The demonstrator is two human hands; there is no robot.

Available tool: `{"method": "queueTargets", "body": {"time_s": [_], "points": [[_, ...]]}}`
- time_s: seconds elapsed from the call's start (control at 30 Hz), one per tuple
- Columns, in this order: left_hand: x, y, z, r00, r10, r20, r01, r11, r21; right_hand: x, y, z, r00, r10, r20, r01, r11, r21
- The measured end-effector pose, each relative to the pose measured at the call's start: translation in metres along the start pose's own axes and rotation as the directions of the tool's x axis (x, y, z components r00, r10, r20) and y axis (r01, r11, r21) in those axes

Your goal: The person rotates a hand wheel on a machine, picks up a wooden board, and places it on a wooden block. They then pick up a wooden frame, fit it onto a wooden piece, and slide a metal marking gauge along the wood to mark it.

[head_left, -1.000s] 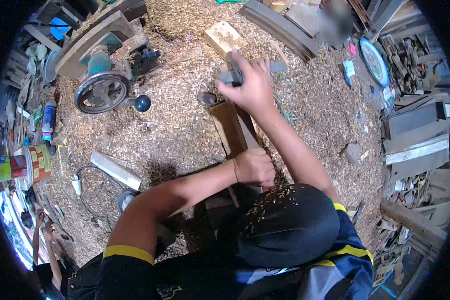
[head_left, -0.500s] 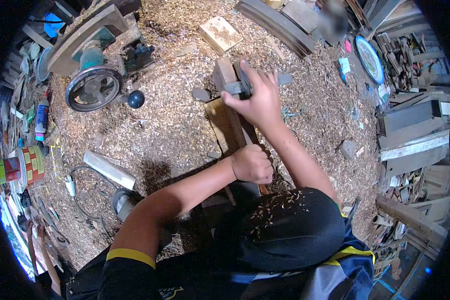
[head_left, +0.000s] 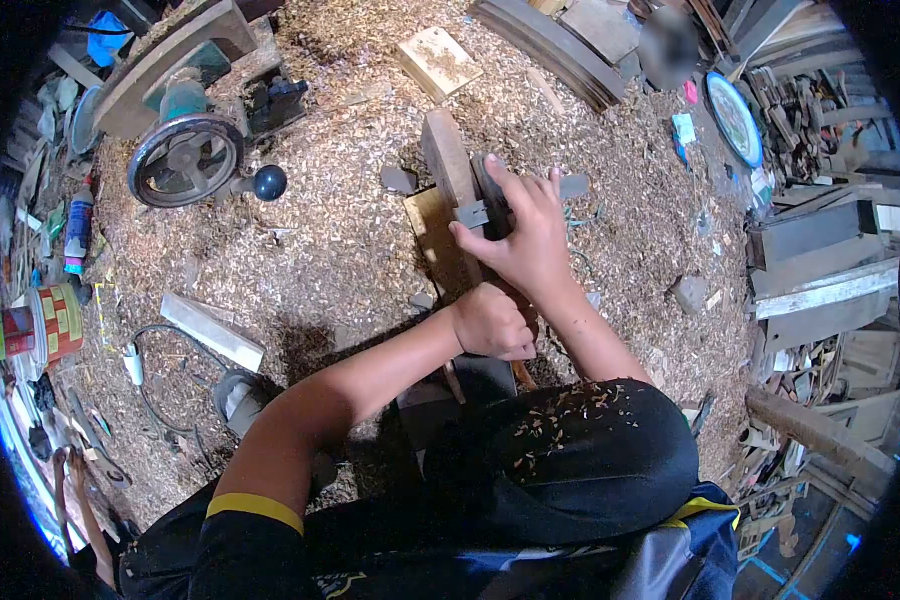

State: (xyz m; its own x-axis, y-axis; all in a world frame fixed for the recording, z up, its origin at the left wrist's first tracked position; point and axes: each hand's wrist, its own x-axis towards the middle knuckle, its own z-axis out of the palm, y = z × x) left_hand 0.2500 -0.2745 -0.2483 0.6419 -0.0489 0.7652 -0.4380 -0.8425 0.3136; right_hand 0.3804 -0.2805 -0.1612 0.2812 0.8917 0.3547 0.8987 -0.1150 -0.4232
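My right hand [head_left: 528, 228] lies over a dark hand plane with a crossbar [head_left: 472, 214], its thumb by the crossbar's left arm and its fingers spread over the body. The bar's right arm [head_left: 574, 186] sticks out past the fingers. Left of the plane runs a brown wooden bar [head_left: 448, 155], pointing away from me. Nearer to me, my left hand [head_left: 492, 320] is a closed fist at the bar's near end; what it grips is hidden. A pale board [head_left: 432, 240] lies beneath the bar.
Wood shavings cover the ground. A handwheel machine [head_left: 185, 160] with a black ball knob [head_left: 270, 183] stands upper left. A pale block [head_left: 440, 64], a wood strip [head_left: 212, 332] and a corded tool [head_left: 242, 395] lie around. My raised knee [head_left: 590, 460] is close to my hands.
My right hand and the plane have moved back toward me, nearer my left fist, baring more of the bar's far end. My left fist has stayed nearly in place.
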Motion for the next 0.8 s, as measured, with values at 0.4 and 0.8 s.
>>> {"method": "queueTargets", "body": {"time_s": [0.4, 0.8], "points": [[-0.006, 0.001, -0.001, 0.992, -0.011, 0.123, 0.016, 0.999, -0.037, 0.003, -0.003, 0.005, 1.000, -0.019, -0.008, 0.018, 1.000, -0.021], [-0.020, 0.002, 0.011, 0.961, -0.047, 0.274, 0.065, 0.996, -0.057, 0.003, -0.010, 0.007, 0.995, -0.049, 0.081, 0.052, 0.998, -0.036]]}}
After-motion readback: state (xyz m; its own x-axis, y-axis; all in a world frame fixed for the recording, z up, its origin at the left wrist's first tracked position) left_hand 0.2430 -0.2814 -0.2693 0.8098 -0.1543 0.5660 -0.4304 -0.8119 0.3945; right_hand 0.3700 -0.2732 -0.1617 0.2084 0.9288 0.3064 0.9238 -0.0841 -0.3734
